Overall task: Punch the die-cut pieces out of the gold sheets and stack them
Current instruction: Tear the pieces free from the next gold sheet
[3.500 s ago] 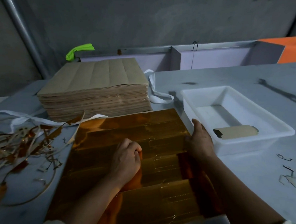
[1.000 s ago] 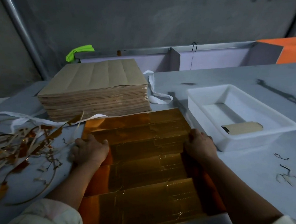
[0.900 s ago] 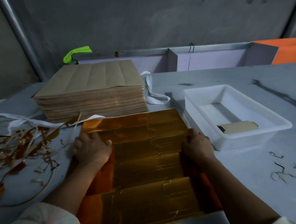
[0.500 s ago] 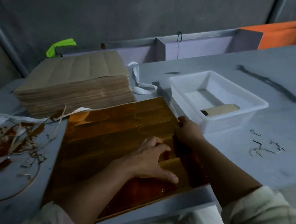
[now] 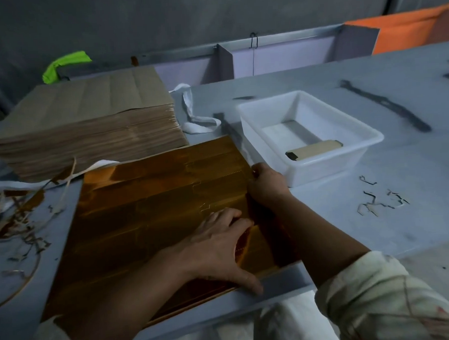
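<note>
Left hand [image 5: 220,250] has crossed from the L edge to the R side of the gold sheet [image 5: 153,212], now flat, fingers spread, pressing it to the table [image 5: 377,229]. Right hand [image 5: 267,187] pinches the sheet's R edge, as I read it. Strips run L-R; R hand is nearer their ends, w/ the tray [image 5: 368,146] just beyond.

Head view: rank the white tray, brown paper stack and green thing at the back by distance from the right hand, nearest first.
From the right hand:
1. White tray, just to its right.
2. Brown paper stack, far left.
3. Green thing, behind the stack.
</note>
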`<state>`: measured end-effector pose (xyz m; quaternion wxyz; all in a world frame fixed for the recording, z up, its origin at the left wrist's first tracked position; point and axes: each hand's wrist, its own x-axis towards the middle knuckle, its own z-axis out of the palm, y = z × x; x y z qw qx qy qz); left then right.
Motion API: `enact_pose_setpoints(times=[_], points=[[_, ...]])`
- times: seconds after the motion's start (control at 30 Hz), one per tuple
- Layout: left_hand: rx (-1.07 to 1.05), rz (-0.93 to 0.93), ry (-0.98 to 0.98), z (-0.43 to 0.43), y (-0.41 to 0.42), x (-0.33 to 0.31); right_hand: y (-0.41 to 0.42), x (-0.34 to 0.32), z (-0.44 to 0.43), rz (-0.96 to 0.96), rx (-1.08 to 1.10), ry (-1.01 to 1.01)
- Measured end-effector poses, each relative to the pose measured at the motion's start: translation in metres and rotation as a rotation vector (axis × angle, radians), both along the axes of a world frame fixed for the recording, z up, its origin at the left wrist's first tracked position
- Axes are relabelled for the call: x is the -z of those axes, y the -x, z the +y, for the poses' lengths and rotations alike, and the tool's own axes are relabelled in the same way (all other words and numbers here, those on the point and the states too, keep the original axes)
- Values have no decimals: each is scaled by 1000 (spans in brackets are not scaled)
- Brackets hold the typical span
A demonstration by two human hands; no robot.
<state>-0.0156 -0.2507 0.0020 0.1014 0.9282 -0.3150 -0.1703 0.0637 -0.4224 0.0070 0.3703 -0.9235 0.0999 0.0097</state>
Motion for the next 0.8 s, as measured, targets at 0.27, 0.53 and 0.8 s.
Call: enact_pose_setpoints(times=[0.27, 0.53, 0.8], points=[[-31, -41, 80, 0, 4, 7, -3, 1, -5, 19, -1, -18], [-52, -22, 55, -1, 5, 6, -7, 0, -11, 28, -29, -31], [-52, -3, 27, -3, 4, 2, -8, -2, -11, 28, -33, -58]])
